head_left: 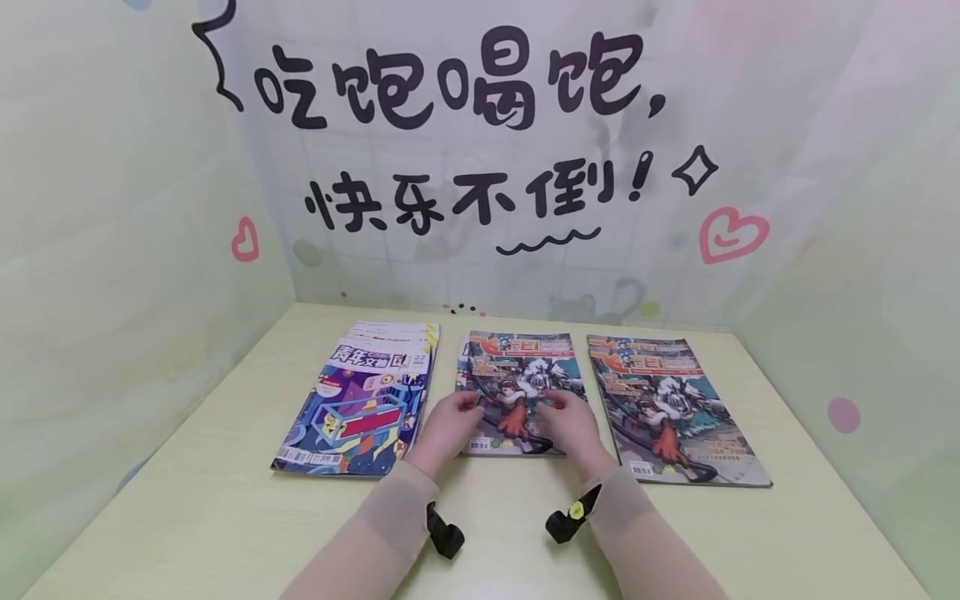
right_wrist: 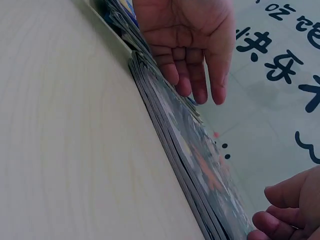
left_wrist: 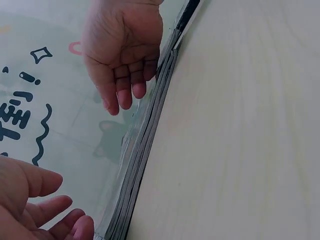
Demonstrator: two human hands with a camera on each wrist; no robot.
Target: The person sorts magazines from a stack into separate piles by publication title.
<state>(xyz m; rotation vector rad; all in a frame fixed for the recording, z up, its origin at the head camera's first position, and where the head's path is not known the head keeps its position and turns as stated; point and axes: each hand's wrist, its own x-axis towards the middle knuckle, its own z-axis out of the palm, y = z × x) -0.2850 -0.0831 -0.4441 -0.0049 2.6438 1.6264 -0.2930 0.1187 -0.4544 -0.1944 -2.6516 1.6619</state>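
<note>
In the head view a stack of magazines (head_left: 528, 383) lies in the middle of the table, its dark top cover showing an armed figure in red. My left hand (head_left: 450, 425) is over its left edge and my right hand (head_left: 567, 425) over its right edge, palms facing each other. Fingers of both hands are loosely bent, with nothing held between them. The left wrist view shows my left hand (left_wrist: 37, 205) near, and my right hand (left_wrist: 125, 55) beyond the stacked spines (left_wrist: 145, 145). From the right wrist, the spines (right_wrist: 170, 145) look roughly lined up.
To the left is a fanned stack of purple-and-white magazines (head_left: 360, 408). On the right, magazines with the same dark cover (head_left: 675, 417) overlap, one offset behind the other. A printed cloth wall (head_left: 465, 267) rises behind the pale table (head_left: 225, 533).
</note>
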